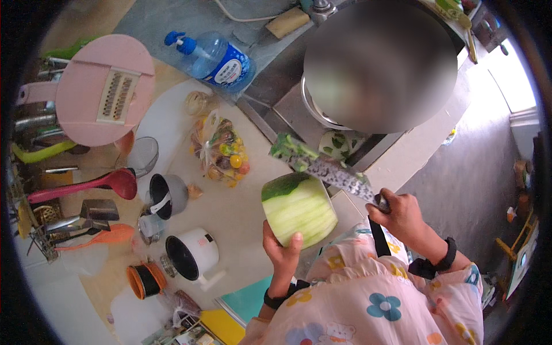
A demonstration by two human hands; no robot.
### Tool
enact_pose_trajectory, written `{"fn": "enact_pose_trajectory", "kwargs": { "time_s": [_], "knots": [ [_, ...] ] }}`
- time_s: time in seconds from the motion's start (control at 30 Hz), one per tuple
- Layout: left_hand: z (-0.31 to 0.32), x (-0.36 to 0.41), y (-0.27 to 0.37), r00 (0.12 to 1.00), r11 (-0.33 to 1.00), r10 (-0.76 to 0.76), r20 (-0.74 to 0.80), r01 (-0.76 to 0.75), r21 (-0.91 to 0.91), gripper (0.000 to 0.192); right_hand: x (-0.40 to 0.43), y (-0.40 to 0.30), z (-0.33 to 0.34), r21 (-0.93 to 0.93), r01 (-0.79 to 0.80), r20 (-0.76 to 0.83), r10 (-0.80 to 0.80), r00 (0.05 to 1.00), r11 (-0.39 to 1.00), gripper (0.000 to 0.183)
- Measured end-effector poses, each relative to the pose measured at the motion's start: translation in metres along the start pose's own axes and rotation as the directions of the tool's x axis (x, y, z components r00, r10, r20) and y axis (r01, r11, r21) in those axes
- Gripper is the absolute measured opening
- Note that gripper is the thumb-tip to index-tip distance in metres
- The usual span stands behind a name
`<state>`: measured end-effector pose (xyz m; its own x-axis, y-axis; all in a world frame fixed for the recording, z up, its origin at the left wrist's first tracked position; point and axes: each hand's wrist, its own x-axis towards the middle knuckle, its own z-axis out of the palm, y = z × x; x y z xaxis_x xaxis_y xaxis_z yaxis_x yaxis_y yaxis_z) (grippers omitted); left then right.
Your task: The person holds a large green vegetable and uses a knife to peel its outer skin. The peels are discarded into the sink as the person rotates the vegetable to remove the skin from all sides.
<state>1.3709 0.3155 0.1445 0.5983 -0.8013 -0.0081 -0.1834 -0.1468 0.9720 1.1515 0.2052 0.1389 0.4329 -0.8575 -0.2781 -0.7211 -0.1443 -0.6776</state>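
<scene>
My left hand (281,249) grips the underside of a thick piece of winter melon (299,213), thumb on its near side. Pale flesh shows over most of the piece, and a band of dark green rind is left along its upper end. In my right hand (399,213) is the handle of a kitchen knife with a speckled blade (340,174). That blade points up and left, just above the melon, with strips of green peel (286,148) on it. Peel pieces (334,144) also lie at the sink's near corner, beside a metal pot (307,101) mostly hidden by a blurred oval.
A blue pump bottle (230,69) stands left of the sink (276,92). Along the counter are a bag of small fruit (222,151), a grey pot (172,196) and a white pot (200,254). A pink grater (105,90) and a red ladle (116,183) hang at left.
</scene>
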Motion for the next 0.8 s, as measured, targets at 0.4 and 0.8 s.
{"fn": "enact_pose_trajectory", "kwargs": {
  "time_s": [0.4, 0.8],
  "knots": [
    [-0.008, -0.018, -0.031, 0.951, 0.579, 0.121, 0.283, -0.299, 0.758, 0.045, 0.000, -0.059, -0.024, -0.227, 0.555, 0.228, -0.510, 0.829, 0.800, 0.045],
    [0.006, -0.024, -0.026, 0.866, 0.516, 0.279, 0.415, -0.499, 0.696, 0.044, -0.005, -0.054, -0.043, -0.204, 0.499, 0.306, -0.429, 0.850, 0.842, 0.047]
  ]
}}
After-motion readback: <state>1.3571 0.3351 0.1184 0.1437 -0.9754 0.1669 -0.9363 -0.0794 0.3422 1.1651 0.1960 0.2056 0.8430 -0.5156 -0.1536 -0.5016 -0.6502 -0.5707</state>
